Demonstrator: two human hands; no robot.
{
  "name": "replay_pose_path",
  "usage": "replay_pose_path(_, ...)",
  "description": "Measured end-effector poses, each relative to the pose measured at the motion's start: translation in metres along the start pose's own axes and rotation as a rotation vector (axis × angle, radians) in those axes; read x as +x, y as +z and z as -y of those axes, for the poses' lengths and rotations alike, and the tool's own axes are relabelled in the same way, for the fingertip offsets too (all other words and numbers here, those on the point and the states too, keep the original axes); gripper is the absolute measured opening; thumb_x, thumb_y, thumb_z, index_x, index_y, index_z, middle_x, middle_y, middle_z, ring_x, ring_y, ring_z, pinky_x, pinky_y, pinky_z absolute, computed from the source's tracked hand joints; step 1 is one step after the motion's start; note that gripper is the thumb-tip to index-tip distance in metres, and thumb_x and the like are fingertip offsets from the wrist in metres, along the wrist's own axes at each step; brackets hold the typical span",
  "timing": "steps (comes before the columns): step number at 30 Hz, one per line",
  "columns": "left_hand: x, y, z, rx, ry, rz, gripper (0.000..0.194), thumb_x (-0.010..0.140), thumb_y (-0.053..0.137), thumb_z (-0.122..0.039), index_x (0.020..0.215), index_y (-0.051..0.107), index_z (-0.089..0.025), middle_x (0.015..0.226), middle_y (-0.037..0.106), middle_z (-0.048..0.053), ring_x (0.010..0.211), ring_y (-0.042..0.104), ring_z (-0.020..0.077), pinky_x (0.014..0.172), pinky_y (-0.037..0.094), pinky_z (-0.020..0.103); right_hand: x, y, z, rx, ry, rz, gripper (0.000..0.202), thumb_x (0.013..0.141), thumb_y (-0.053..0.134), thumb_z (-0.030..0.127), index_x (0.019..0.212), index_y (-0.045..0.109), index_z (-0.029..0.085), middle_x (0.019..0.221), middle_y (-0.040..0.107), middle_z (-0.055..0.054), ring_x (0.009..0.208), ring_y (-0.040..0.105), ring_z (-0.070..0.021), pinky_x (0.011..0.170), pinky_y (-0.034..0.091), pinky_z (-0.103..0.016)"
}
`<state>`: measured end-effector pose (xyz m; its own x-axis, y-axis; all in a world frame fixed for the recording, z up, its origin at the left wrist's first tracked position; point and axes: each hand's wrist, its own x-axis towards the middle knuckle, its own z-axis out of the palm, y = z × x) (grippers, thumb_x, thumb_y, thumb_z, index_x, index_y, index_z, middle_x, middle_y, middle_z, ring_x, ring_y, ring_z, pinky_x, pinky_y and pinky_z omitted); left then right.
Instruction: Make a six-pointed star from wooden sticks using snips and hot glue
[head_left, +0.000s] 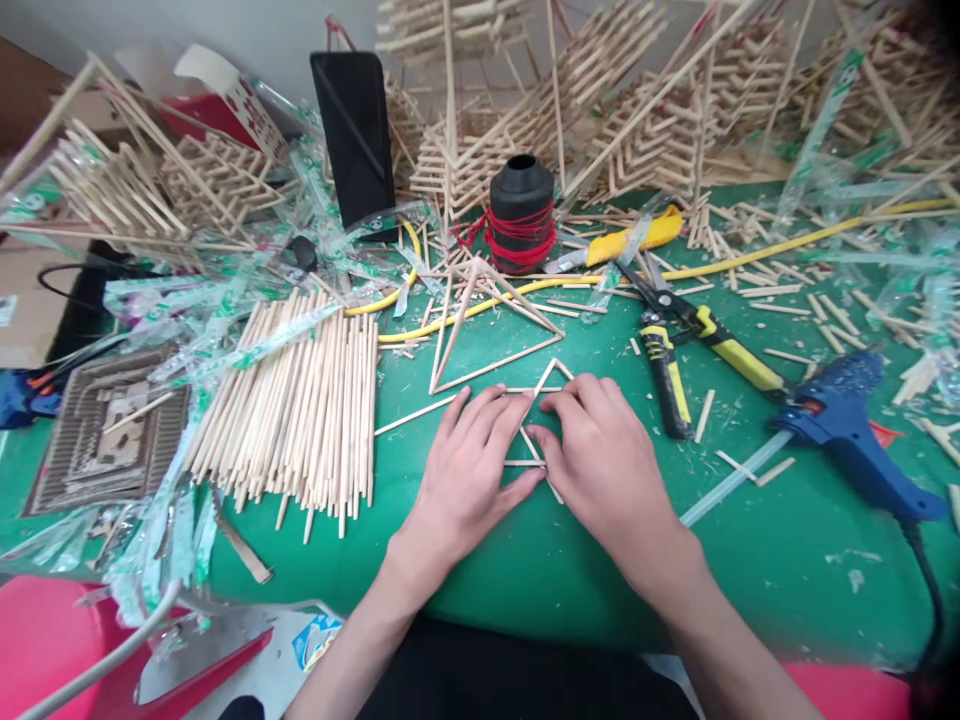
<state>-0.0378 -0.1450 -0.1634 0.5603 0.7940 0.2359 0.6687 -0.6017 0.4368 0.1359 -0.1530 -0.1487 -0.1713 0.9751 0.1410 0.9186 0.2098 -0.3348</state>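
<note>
Thin wooden sticks cross at angles on the green tabletop between my two hands, with an upper corner showing past my fingertips. My left hand bears on them from the left, thumb and fingers closed around the crossing sticks. From the right, my right hand pinches the same sticks with curled fingers. The fingers hide most of the joints. One long stick reaches out leftward from under my left hand. Just beyond my hands stands a pointed frame of joined sticks.
A pile of sticks lies left, near a corrugated cardboard piece. Rightward are yellow-black pliers and a blue glue gun. Behind stand a red-thread spool, a phone, a yellow cable and stacked stick structures.
</note>
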Motion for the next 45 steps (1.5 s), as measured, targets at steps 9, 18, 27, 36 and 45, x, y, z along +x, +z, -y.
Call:
replay_pose_path(9,0.0,0.001,0.001,0.013,-0.013,-0.001,0.063,0.092,0.067,-0.025,0.148,0.04,-0.015,0.14,0.063,0.018,0.134,0.059,0.0299,0.119,0.044,0.054,0.004,0.003,0.005,-0.024,0.011,-0.055,0.015,0.092,0.05,0.009,0.087,0.062,0.016,0.089,0.062,-0.014,0.084,0.05,-0.0288,0.074,0.042,-0.044)
replay_pose_path(18,0.002,-0.016,-0.002,-0.06,0.008,0.039,0.061,0.094,0.069,-0.037,0.146,0.045,-0.016,0.147,0.058,0.019,0.144,0.05,0.0309,0.122,0.04,0.054,-0.006,-0.016,-0.002,0.83,0.28,-0.283,0.008,0.1,0.057,0.025,0.092,0.057,0.023,0.089,0.07,-0.003,0.087,0.07,-0.0171,0.075,0.056,-0.03)
replay_pose_path(27,0.006,-0.012,-0.024,0.079,0.238,0.16,0.036,0.105,0.049,-0.027,0.136,0.06,-0.014,0.142,0.066,0.012,0.136,0.058,0.0281,0.119,0.042,0.057,-0.021,-0.017,-0.003,0.751,0.33,-0.28,0.002,0.096,0.064,0.025,0.098,0.065,0.025,0.101,0.076,-0.006,0.099,0.074,-0.02,0.087,0.062,-0.036)
replay_pose_path(36,0.014,0.0,-0.029,0.141,0.282,0.189,0.036,0.106,0.045,-0.018,0.139,0.059,-0.013,0.133,0.07,0.009,0.131,0.06,0.0236,0.12,0.041,0.055,-0.023,-0.011,-0.001,0.928,0.401,-0.333,0.01,0.101,0.058,0.032,0.096,0.055,0.024,0.091,0.073,-0.005,0.089,0.074,-0.0189,0.078,0.064,-0.035)
replay_pose_path(45,0.017,-0.002,-0.032,0.162,0.281,0.177,0.03,0.104,0.046,-0.018,0.126,0.066,-0.011,0.129,0.071,0.009,0.129,0.06,0.0256,0.118,0.043,0.057,-0.025,-0.017,-0.012,0.89,0.389,-0.409,0.011,0.1,0.06,0.03,0.093,0.055,0.024,0.077,0.062,0.0,0.071,0.065,-0.0139,0.066,0.055,-0.029)
